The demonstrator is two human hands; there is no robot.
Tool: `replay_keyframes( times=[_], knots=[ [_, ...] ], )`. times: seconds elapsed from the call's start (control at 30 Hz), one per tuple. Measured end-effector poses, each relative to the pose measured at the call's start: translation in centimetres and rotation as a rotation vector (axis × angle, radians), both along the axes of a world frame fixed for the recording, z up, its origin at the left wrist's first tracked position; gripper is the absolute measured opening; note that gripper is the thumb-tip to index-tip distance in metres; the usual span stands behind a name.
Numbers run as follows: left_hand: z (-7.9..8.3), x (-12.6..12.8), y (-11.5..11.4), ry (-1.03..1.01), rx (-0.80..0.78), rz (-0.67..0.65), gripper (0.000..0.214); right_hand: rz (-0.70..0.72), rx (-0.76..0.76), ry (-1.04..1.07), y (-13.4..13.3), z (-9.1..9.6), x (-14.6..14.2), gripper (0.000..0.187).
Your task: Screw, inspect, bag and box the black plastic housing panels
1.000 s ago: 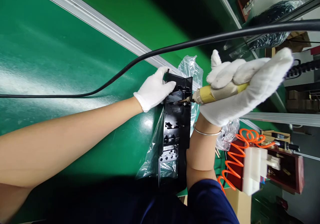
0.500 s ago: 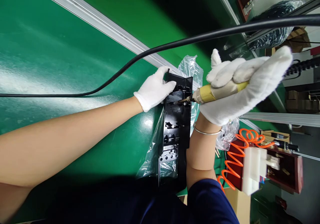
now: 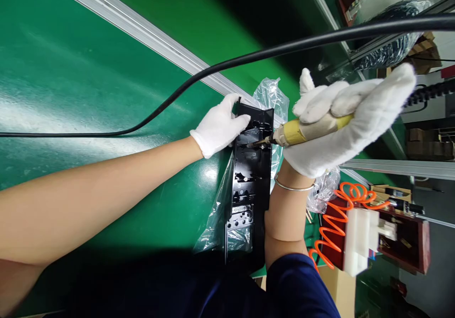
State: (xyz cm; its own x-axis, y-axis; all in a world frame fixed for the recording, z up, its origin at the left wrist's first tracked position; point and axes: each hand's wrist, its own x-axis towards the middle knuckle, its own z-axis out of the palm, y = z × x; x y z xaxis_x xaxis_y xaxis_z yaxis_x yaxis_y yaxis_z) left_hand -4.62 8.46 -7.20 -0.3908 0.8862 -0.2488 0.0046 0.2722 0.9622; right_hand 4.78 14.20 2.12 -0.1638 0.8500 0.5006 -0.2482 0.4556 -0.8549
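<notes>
A long black plastic housing (image 3: 250, 180) lies on the green table (image 3: 88, 71), partly on a clear plastic bag (image 3: 272, 97). My left hand (image 3: 217, 127), in a white glove, grips the housing's far end and holds it steady. My right hand (image 3: 350, 119), also gloved, is closed around a yellow electric screwdriver (image 3: 302, 132). The screwdriver's bit (image 3: 258, 143) rests inside the housing near its far end. A silver bracelet (image 3: 293, 186) sits on my right wrist.
A thick black cable (image 3: 213, 74) arcs over the table from left to upper right. An aluminium rail (image 3: 142, 29) crosses the table diagonally. An orange coiled hose (image 3: 332, 228) and a white block (image 3: 360, 242) lie at lower right beside a dark red tray (image 3: 412, 247).
Almost nothing differs. My right hand and the screwdriver shifted very slightly; the bit stays on the same spot inside the housing, and my left hand keeps its grip.
</notes>
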Motion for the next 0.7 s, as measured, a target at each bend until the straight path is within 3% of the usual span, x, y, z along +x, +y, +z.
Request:
replay_keyframes(
  times=[0.3, 0.7],
  knots=[
    [0.22, 0.00, 0.02, 0.016, -0.011, -0.001, 0.046, 0.033, 0.147, -0.037, 0.01, 0.44, -0.18, 0.032],
    [0.19, 0.01, 0.05, 0.030, 0.010, -0.001, 0.042, 0.111, 0.090, 0.053, -0.13, 0.53, -0.28, 0.040]
  ],
)
